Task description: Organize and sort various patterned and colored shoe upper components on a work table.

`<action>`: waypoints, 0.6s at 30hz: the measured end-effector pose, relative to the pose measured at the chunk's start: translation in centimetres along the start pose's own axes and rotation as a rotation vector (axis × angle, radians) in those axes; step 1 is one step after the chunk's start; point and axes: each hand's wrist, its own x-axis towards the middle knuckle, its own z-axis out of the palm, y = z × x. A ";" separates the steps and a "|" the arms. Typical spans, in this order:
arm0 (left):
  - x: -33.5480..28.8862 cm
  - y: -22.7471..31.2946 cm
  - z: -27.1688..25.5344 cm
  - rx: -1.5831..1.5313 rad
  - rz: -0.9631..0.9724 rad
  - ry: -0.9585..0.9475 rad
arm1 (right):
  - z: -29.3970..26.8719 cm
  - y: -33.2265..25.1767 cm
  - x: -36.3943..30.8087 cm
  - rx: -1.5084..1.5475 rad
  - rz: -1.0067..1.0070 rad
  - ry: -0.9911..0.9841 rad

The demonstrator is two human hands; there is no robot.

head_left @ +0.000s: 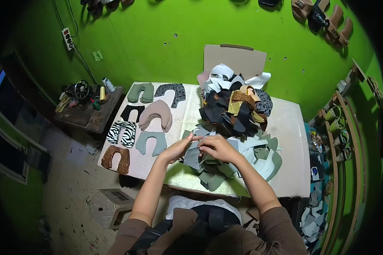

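Both my hands are over a loose heap of grey, green and pale cut material pieces (pixel 266 157) at the table's near edge. My left hand (pixel 178 149) grips the left edge of a grey material piece (pixel 192 160), its fingers pointing right. Bent over the same piece, my right hand (pixel 219 148) has its fingertips closed on the upper part. Part of that piece is hidden behind the fingers. Left of my hands lie U-shaped cut pieces in stacks: grey-blue (pixel 152 142), dusty pink (pixel 156 114), zebra print (pixel 121 133) and brown leopard print (pixel 116 160).
A taller pile of black, brown and gold scraps (pixel 234 108) stands behind the heap, before a cardboard box (pixel 234 59). A sewing machine (pixel 81 90) sits on a side table at left. Sandals rest on a wooden rack (pixel 337 127) at right. An opened carton (pixel 110 208) is on the floor.
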 end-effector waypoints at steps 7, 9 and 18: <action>-2.3 1.2 2.1 0.566 0.221 0.101 | 1.2 -0.6 0.4 0.145 0.003 0.267; -2.4 1.2 1.1 0.664 0.256 0.154 | 1.8 0.9 0.7 0.311 -0.015 0.174; -3.4 2.4 -3.6 0.359 0.254 0.209 | 5.5 2.1 2.4 1.212 0.258 0.072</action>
